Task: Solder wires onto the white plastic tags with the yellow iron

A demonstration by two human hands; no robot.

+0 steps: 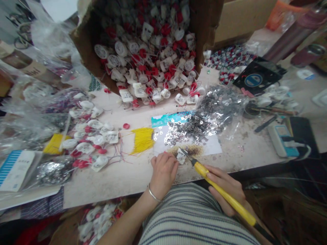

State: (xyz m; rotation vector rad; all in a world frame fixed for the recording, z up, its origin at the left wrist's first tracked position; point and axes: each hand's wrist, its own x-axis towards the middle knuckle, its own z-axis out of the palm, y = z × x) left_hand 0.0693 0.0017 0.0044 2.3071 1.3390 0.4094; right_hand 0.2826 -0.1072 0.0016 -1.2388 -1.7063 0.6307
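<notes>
My right hand (226, 187) is closed around the yellow handle of a soldering iron (217, 189). The iron's tip touches or nearly touches a small white piece (181, 156) that lies over a brown scorched patch on a white sheet (214, 144). My left hand (164, 170) rests at the table edge just left of that piece, fingers curled together; whether anything small is between them is hidden. Beyond my hands lies a heap of small metal parts (194, 127). A bundle of yellow wires (143, 140) is to the left of the sheet.
A cardboard box (88, 44) full of white and red parts lies beyond. More such parts (87, 148) and a bag of metal pieces (55, 172) sit left. At right are a black fan (258, 76), a small tin (251, 110) and a power strip (282, 141).
</notes>
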